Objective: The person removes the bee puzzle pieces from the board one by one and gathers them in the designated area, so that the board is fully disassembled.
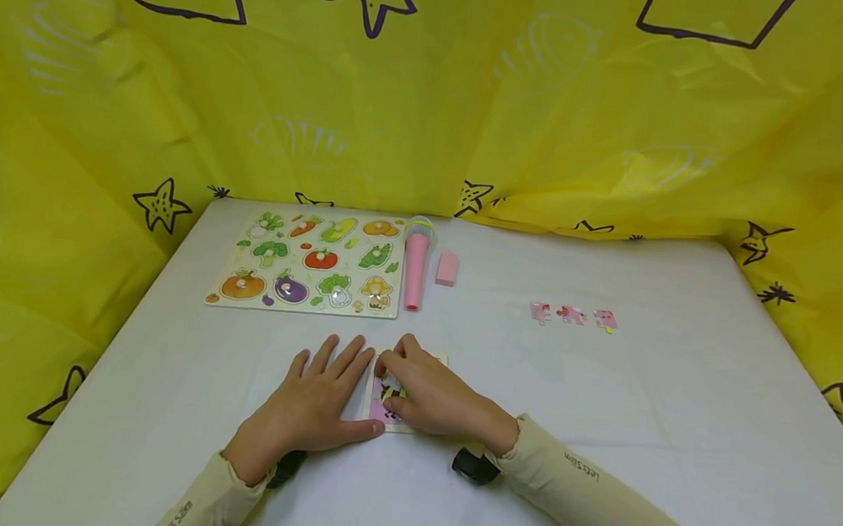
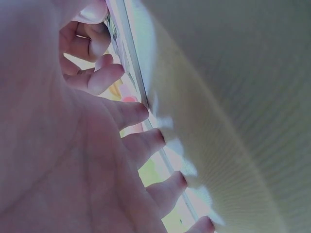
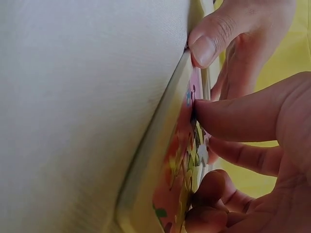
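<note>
My right hand (image 1: 428, 393) hides much of the puzzle (image 1: 377, 410), so only a pink strip, a bit of black and yellow, and some pale edge show from above. In the left wrist view my palm fills one side and much of the rest is blurry. My sleeves (image 1: 608, 492) get cut off at the bottom. My left hand (image 1: 314, 408) has its fingers spread wide over the white table (image 1: 591, 386), and its thumb sits on the puzzle's near corner. My right fingers are bent, and that thumb touches the picture. Maybe I'm pinching a piece, but I can't tell. The puzzle lies right under my right hand. Three loose pieces (image 1: 572, 315) lie farther off to the right.
</note>
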A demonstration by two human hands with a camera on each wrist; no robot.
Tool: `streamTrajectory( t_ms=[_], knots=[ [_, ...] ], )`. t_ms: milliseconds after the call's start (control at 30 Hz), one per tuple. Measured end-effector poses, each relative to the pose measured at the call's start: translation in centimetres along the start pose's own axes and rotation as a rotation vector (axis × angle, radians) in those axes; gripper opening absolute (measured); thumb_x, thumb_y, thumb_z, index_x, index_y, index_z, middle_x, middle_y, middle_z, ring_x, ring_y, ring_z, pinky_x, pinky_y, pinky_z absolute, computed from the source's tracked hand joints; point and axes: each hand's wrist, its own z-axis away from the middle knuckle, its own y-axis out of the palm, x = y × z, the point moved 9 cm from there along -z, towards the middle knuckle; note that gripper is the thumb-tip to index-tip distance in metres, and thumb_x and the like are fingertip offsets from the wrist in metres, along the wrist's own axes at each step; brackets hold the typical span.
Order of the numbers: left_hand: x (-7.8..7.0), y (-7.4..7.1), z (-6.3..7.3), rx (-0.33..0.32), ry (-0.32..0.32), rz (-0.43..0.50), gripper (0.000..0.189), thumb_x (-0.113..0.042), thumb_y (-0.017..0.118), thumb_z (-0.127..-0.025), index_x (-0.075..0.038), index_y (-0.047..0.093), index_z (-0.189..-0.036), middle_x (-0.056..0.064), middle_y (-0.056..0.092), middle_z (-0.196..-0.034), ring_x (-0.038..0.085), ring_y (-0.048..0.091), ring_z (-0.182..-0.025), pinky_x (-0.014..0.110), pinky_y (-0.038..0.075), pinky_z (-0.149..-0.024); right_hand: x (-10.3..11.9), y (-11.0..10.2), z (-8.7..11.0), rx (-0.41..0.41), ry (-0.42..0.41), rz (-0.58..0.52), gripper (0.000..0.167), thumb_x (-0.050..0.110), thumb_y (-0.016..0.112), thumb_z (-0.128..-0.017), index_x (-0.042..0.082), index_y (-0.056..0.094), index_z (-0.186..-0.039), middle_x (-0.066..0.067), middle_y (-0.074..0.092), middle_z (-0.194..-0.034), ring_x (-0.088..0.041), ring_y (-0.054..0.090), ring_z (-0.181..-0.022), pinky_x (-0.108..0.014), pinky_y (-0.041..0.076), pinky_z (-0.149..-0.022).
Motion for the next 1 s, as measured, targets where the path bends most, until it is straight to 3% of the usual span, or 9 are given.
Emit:
streamTrajectory(
  t_ms=[500,767,1000],
  knots=[
    [0.0,-0.1,0.0,0.001,-0.002,0.003,0.101,-0.066,0.072,-0.094,-0.009,0.033,-0.169,0.013,0.024,-0.176,0.049,0.014,-0.16,0.075,0.015,-0.12,0.4,-0.2,0.2,-0.03,-0.045,-0.059,0.026,0.001,0.078,-0.095,0.004,0.064,-0.117,-0.002,0.057,-0.11,-0.019,0.055,-0.1,-0.035,0.05,-0.088],
    [0.0,-0.1,0.0,-0.003,0.0,0.016,0.101,-0.065,0.072,-0.094,-0.008,0.034,-0.168,0.014,0.024,-0.176,0.049,0.014,-0.16,0.075,0.015,-0.12,0.7,-0.8,0.5,-0.074,-0.058,-0.077,0.016,-0.001,0.069,-0.098,0.005,0.067,-0.113,-0.003,0.062,-0.11,-0.023,0.057,-0.106,-0.039,0.051,-0.093],
    [-0.1,-0.3,0.1,-0.007,0.005,0.022,0.1,-0.064,0.073,-0.094,-0.008,0.034,-0.168,0.015,0.025,-0.176,0.049,0.014,-0.16,0.075,0.015,-0.12,1.1,-1.1,0.4,-0.111,-0.091,-0.102,0.015,-0.007,0.064,-0.099,0.003,0.068,-0.11,-0.002,0.065,-0.098,-0.016,0.06,-0.09,-0.035,0.054,-0.085]
  ],
)
